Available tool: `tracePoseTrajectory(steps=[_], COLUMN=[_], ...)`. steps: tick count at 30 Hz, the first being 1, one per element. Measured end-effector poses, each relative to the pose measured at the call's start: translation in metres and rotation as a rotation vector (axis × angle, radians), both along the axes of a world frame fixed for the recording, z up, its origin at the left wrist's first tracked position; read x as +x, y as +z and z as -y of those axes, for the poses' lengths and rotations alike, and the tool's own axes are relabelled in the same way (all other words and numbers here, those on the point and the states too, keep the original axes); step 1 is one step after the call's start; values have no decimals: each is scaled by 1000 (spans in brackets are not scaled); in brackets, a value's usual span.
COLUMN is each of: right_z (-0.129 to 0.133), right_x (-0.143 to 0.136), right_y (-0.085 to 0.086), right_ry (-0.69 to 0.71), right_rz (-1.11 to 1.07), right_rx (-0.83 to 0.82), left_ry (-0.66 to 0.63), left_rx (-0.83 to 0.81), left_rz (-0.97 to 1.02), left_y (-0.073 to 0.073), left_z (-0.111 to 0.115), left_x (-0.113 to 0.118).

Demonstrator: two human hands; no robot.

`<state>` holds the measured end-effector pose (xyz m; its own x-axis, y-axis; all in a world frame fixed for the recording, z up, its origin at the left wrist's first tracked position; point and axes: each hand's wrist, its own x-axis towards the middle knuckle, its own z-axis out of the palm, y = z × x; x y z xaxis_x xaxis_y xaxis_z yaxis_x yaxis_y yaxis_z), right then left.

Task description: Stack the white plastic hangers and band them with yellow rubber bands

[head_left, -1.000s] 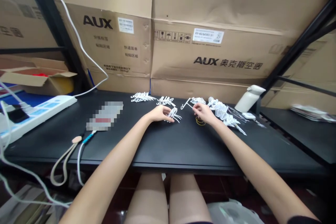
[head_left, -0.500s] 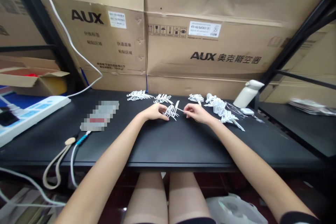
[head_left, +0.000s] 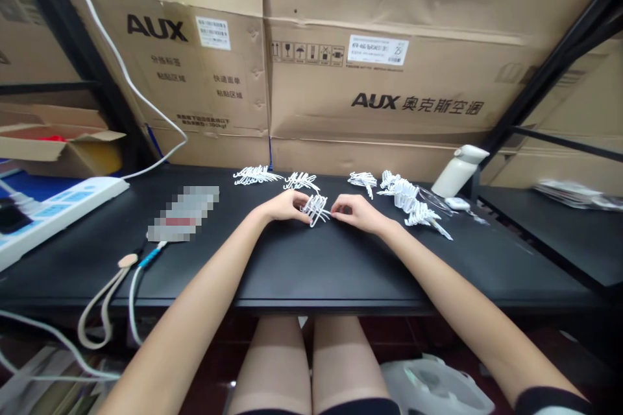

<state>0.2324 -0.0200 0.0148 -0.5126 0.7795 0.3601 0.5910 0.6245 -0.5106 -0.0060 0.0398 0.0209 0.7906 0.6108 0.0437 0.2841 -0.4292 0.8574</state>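
My left hand (head_left: pixel 288 206) is closed around the near-left side of a small bundle of thin white hook-ended pieces (head_left: pixel 316 209), held just above the black tabletop. From the right, my right hand (head_left: pixel 357 213) pinches the tip of one thin white piece at the bundle's edge. Its thumb and forefinger are pressed together. Behind my left hand lie two more bunches of white hooked pieces, a left bunch (head_left: pixel 256 175) and a nearer bunch (head_left: pixel 302 181). Beyond my right hand sits a small white bunch (head_left: pixel 363 180), with a longer heap of white pieces (head_left: pixel 406 195) to its right.
A white bottle (head_left: pixel 459 172) and a small white case (head_left: pixel 457 204) stand at the right. A pixelated phone-like object (head_left: pixel 185 213) with a cable lies left, near a white power strip (head_left: pixel 63 211). Large cardboard boxes (head_left: pixel 311 110) back the black table (head_left: pixel 331 272).
My right hand has moved slightly left, closer to the bundle. The white piece that stood up from the bundle now lies lower among the others. The view has shifted slightly.
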Motion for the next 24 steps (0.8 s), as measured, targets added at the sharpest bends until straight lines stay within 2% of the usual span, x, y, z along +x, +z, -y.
tracePoseTrajectory(steps=[7,12,15,18,24], right_z=[5,2,1,3,1], right_x=[-10,-22,-23,-21,-16], right_y=[-3,-10,-11,-8,-9], right_ry=[-71,-87,-112,-152,-188], right_rz=[-104,-109,-137,-146,-118], right_rx=[-77,-16,-42,-67,-92], left_ry=[2,-27,-31,4,120], left_rx=[-41,-47,-71,-69,52], left_rz=[11,7,-10,-41,-158], left_y=[3,3,6,10,13], left_z=[2,1,0,1,2], left_x=[1,-1,-4,-8,-11])
